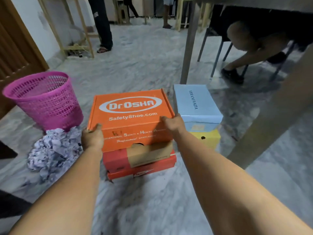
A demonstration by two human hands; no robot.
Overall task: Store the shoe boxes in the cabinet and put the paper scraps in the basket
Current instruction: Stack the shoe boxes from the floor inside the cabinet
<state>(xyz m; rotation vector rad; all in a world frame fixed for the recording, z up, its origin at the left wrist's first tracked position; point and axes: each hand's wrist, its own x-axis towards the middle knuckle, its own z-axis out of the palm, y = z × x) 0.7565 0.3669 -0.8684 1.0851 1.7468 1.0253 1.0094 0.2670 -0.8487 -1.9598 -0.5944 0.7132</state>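
Note:
An orange shoe box (132, 114) with white lettering tops a stack on the floor, above a brown box (150, 154) and a red box (140, 167). My left hand (92, 137) grips its near left corner, thumb on the lid. My right hand (171, 122) grips its near right corner. To the right, a light blue box (196, 103) sits on a yellow box (209, 138). A pile of crumpled paper scraps (54, 151) lies at the left, in front of a pink mesh basket (44, 99).
A grey table leg (190, 48) stands just behind the blue box, and a slanted beam (271, 116) crosses at the right. A person crouches by a chair (220, 53) at the back right. Another person's legs (103, 24) and wooden frames stand further back. A brown door (15, 48) is on the left.

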